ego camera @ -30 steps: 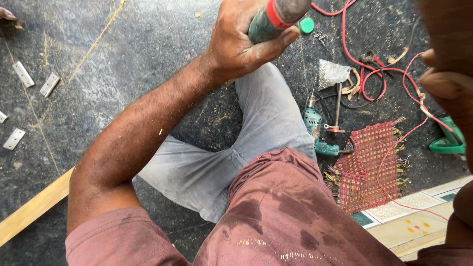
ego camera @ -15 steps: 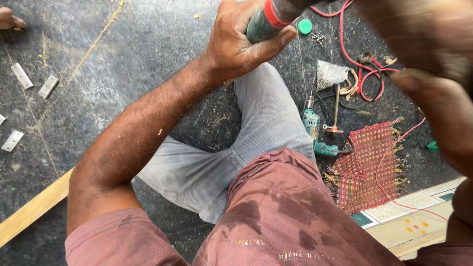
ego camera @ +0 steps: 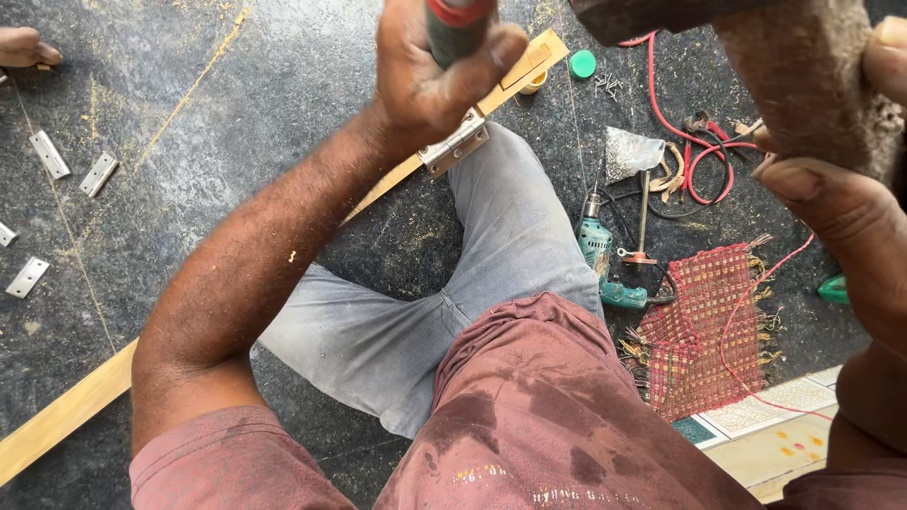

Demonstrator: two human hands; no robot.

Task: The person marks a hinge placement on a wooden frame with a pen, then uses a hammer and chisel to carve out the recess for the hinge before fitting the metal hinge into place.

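My left hand [ego camera: 430, 90] is closed around a tool with a grey and red handle [ego camera: 460, 21], held upright at the top middle. Just below it a metal hinge [ego camera: 455, 144] sits on a long wooden strip [ego camera: 66, 411] that runs diagonally under my leg. Close to the camera at the top right, my right hand [ego camera: 841, 212] grips a rough brown block-like object [ego camera: 803, 80], blurred; I cannot tell exactly what it is.
Several loose hinges [ego camera: 49, 154] lie on the dark floor at the left. A teal drill [ego camera: 597, 247], a red woven cloth [ego camera: 704, 331], a red cable [ego camera: 661, 104], a small plastic bag [ego camera: 631, 151] and a green cap [ego camera: 583, 63] lie at the right. Someone's foot or hand [ego camera: 24, 45] shows top left.
The view has shifted, so the wooden strip's end and the hinge under my left hand now show. My right hand with the brown object has risen closer to the camera.
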